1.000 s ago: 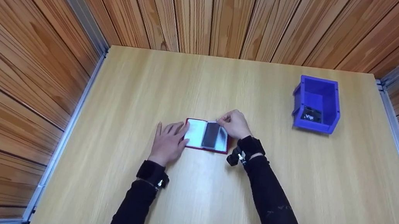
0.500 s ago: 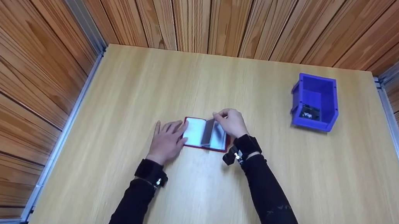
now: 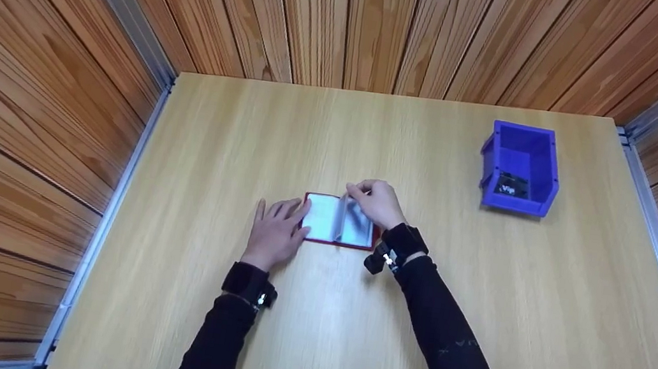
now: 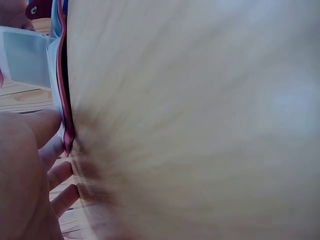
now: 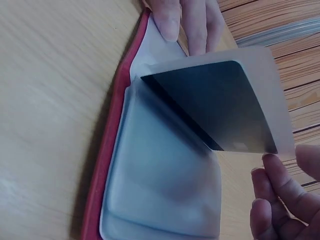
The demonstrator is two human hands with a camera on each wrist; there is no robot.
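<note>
A small red card holder [image 3: 319,216] lies unfolded on the table, with see-through plastic pages inside. My right hand [image 3: 379,204] pinches the far corner of one clear page [image 5: 275,75] between thumb and finger. That page stands up from the spine, and a dark card [image 5: 215,107] sits in its pocket. Below it, another clear page [image 5: 165,160] lies flat on the right half. Across on the left side, my left hand [image 3: 274,238] rests with fingers extended, thumb and forefinger touching the holder's left edge. In the left wrist view the red cover [image 4: 62,75] appears edge-on.
A blue-purple bin [image 3: 516,204] stands toward the back right of the wooden table [image 3: 233,132]. Inside it lies a black card [image 3: 512,184] marked "Vip". Wood-plank walls [image 3: 383,31] rise behind the table and at both sides.
My right hand has moved slightly left, lifting the page with the dark card from near flat to upright. The left hand has stayed on the holder's edge.
</note>
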